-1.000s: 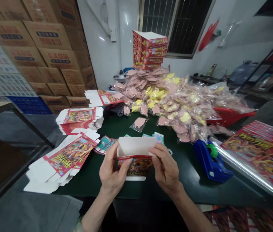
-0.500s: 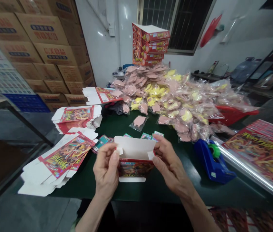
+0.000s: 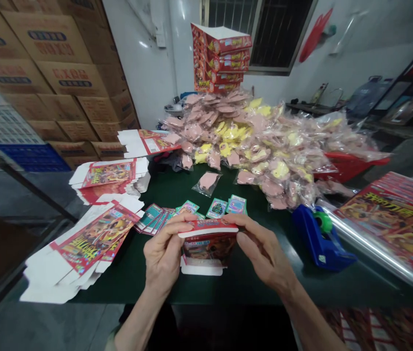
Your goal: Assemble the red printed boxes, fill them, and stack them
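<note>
Both my hands hold a small red printed carton [image 3: 208,243] upright just above the green table [image 3: 253,278]. My left hand [image 3: 164,256] grips its left side, fingers curled over the top edge. On the right side, my right hand [image 3: 263,256] presses the top flap, which lies folded down over the carton. A white bottom flap sticks out beneath it. Just beyond the carton, several teal cards [image 3: 191,209] lie fanned on the table.
Flat unfolded cartons [image 3: 89,241] are stacked at left. A big heap of pink and yellow bagged items [image 3: 257,141] fills the back, with finished red boxes [image 3: 221,58] stacked behind. A blue tape dispenser [image 3: 319,239] and printed sheets [image 3: 396,219] lie right. Cardboard boxes [image 3: 63,73] line the left wall.
The carton's white top flap, standing open before, has been folded down shut by my fingers. The view has tilted slightly downward and the cards behind are now more exposed.
</note>
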A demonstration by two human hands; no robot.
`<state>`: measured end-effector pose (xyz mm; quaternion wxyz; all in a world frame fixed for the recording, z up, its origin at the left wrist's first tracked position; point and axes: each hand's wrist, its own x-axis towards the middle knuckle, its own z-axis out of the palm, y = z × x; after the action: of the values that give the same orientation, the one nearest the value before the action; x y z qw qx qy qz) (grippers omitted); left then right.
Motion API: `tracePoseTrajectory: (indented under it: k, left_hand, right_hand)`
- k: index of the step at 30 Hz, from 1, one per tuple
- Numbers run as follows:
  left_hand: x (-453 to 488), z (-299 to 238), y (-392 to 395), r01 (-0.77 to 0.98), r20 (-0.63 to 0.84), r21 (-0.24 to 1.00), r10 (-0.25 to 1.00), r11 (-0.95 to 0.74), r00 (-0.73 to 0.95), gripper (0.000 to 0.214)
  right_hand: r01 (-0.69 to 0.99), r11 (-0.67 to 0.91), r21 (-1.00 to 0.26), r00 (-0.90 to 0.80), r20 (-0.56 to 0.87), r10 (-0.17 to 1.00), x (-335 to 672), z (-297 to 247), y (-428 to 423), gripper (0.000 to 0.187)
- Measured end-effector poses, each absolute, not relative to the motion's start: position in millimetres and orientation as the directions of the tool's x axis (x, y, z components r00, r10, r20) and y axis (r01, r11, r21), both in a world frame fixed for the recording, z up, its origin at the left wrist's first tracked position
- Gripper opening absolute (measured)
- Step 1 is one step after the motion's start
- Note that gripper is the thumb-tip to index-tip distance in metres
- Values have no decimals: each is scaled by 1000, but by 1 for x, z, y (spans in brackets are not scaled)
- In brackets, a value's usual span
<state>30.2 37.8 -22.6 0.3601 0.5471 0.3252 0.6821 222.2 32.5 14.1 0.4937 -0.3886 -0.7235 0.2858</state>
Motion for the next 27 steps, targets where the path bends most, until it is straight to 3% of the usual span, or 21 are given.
tracePoseTrajectory:
  k: [4, 10, 14, 21, 27]
  left_hand:
    - [25, -11, 30, -146, 536, 834, 844, -532, -7, 23]
    - [16, 27, 22, 241, 529, 795, 830, -558, 175, 12]
    - [8, 41, 27, 298, 421, 797, 837, -526, 350, 22]
    - [9, 38, 33, 234, 499, 766, 783, -599, 371, 19]
    - [14, 30, 25, 336, 616, 595, 683, -730, 392, 32]
  right_hand:
    - [267, 450, -852, -146, 426, 893, 227, 20, 32, 17]
    - [286, 431, -856, -228, 376, 898, 229, 26, 25, 18]
    - [327, 488, -809, -263, 418, 869, 230, 27, 22, 22]
    - [348, 605, -716, -260, 546, 796, 229, 22, 22, 15]
    - [310, 653, -691, -207, 621, 756, 227, 15, 22, 22]
